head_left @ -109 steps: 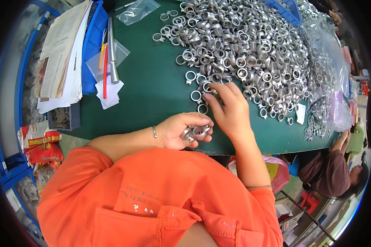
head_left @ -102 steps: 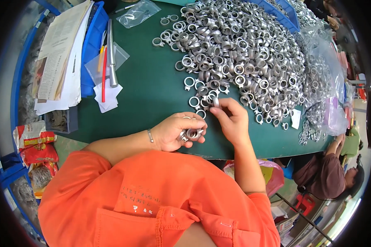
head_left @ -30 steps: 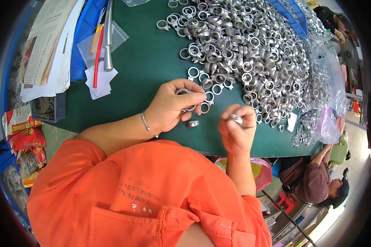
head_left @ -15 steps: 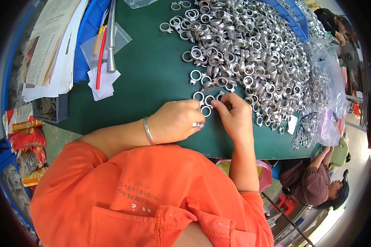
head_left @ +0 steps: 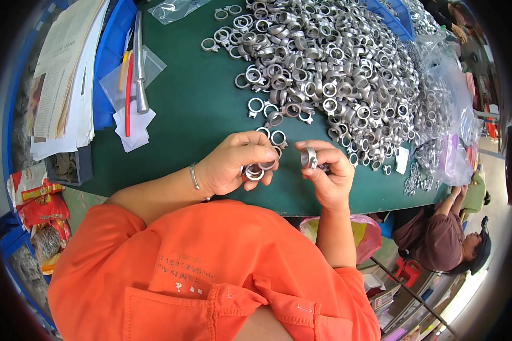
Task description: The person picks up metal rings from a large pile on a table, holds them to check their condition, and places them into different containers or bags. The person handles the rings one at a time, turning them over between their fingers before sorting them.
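Several silver metal rings [head_left: 254, 172] lie in the curled fingers of my left hand [head_left: 227, 162], which is turned palm up over the near part of the green table. To its right, my right hand [head_left: 331, 173] pinches one silver ring [head_left: 308, 158] between thumb and fingers, and more metal shows behind that thumb. A few loose rings [head_left: 278, 137] rest on the table just beyond my left hand. Farther off is a large heap of similar rings [head_left: 335, 74], each with a small lug on its side.
At the left are a blue tray [head_left: 114, 62], papers [head_left: 62, 85], a red pen [head_left: 128, 94] and a ridged metal rod [head_left: 139, 62]. Clear plastic bags [head_left: 452, 96] lie right of the heap, beside a blue bin [head_left: 389, 17]. A co-worker [head_left: 438, 238] sits at the right.
My left hand has turned over, showing rings in its fingers. My right hand has lifted a ring off the table and moved slightly nearer to me. The view has shifted slightly.
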Demonstrator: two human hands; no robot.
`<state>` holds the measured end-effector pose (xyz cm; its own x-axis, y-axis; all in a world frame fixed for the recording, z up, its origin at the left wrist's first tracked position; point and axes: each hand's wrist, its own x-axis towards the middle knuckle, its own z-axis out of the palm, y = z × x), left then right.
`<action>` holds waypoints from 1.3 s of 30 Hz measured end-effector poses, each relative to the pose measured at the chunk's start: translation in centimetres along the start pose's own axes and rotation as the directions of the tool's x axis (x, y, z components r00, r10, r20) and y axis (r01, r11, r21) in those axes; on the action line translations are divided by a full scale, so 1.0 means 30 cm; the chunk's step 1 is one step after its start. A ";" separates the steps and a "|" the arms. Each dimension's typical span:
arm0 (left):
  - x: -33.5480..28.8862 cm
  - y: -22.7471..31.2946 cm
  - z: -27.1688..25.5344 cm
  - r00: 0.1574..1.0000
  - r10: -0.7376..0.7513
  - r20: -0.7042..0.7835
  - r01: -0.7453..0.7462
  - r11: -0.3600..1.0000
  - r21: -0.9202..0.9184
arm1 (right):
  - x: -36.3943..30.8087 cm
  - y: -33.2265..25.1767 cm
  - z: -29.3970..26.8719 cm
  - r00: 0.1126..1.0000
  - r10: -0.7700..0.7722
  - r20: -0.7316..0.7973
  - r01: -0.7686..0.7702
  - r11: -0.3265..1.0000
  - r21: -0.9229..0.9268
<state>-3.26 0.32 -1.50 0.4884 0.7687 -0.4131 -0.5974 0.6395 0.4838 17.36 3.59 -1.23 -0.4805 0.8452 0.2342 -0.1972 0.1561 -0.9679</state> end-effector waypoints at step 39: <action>0.012 0.005 -0.008 0.987 0.158 -0.041 -0.125 0.894 0.431 | 0.056 0.004 0.101 0.978 -0.209 0.003 0.160 0.739 -0.654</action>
<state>-3.32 0.68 -1.75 0.3617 0.8590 -0.3624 -0.3209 0.4797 0.8167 13.93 3.49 -0.68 -0.4316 0.7920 0.4317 0.3362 0.5854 -0.7378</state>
